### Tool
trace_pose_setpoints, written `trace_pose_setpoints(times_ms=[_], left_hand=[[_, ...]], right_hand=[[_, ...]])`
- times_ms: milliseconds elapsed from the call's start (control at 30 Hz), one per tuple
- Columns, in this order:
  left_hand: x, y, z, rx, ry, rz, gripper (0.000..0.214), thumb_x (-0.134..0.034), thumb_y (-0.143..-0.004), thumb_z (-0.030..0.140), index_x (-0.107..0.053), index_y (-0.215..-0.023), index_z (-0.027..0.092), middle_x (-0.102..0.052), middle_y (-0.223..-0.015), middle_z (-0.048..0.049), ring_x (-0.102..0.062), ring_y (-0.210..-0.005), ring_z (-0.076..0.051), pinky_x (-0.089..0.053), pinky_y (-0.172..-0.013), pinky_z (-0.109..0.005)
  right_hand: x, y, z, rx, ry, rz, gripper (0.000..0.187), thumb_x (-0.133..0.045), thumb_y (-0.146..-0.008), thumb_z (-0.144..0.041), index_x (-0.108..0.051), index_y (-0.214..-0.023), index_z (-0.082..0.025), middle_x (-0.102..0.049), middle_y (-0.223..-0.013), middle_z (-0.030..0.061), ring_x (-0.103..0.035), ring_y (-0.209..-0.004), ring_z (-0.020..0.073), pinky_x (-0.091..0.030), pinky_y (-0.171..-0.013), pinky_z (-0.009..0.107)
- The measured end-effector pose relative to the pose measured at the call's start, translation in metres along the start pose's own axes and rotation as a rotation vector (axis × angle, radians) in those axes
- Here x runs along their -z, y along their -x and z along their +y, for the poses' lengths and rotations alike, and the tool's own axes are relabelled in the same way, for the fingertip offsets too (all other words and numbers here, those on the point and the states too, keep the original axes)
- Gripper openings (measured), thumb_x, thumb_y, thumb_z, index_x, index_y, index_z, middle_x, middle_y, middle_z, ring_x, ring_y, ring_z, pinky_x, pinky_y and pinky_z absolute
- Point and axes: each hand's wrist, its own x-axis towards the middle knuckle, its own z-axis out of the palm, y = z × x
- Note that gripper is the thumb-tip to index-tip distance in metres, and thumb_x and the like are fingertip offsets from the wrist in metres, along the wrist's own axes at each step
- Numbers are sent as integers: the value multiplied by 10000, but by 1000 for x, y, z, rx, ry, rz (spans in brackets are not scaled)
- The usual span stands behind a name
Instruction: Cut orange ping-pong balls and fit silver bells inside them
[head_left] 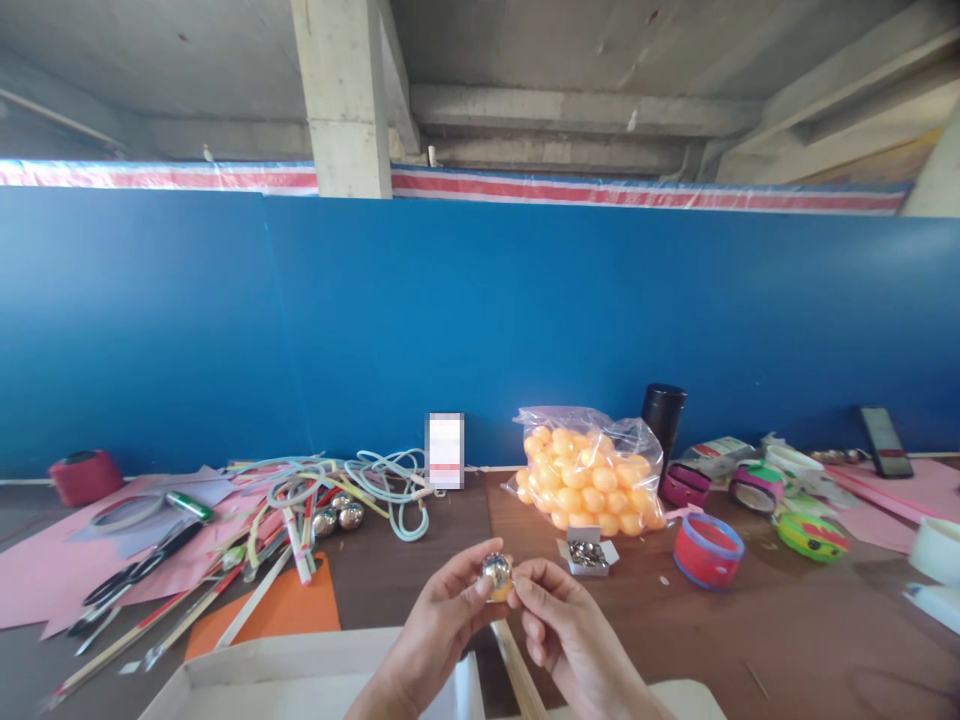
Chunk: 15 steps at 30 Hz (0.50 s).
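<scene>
My left hand [444,618] is closed round a shiny silver ball [496,571], held between thumb and fingers above the table. An orange-yellow patch shows along the ball's lower edge. My right hand [568,622] is pinched at the ball's right side, its fingertips touching or very near it. Whatever those fingertips hold is too small to name. Just beyond the right hand stands a small open white box [589,565] of little metal pieces that look like thumbtacks. Below both hands lies a pale wooden strip [517,668].
A clear bag of orange balls [589,480] leans near the blue partition [480,330]. Tape rolls [708,552] lie rightward. On the left are silver balls [350,516], coiled cords [397,490], scissors [142,565] and coloured paper. A white tray [300,665] sits in front.
</scene>
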Motion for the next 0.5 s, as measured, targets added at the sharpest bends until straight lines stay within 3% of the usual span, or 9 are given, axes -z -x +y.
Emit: trace_pose_setpoints(times_ms=[167, 500], left_hand=[[1, 0, 1, -1, 23, -15, 330, -651, -783, 202, -636, -1110, 160, -640, -1116, -130, -612, -929, -201, -414, -943, -413], [1, 0, 1, 16, 45, 0, 327, -629, -802, 184, -628, -1127, 149, -657, -1082, -120, -618, -851, -157, -433, -918, -367]], right_hand=[[1, 0, 1, -10, 27, -20, 200, -704, -775, -303, -603, -706, -146, -529, -475, -62, -395, -354, 12, -298, -374, 126], [-3, 1, 1, -14, 53, -10, 204, -729, -748, -307, -595, -726, -154, -612, -574, -34, -414, -351, 10, -297, -355, 133]])
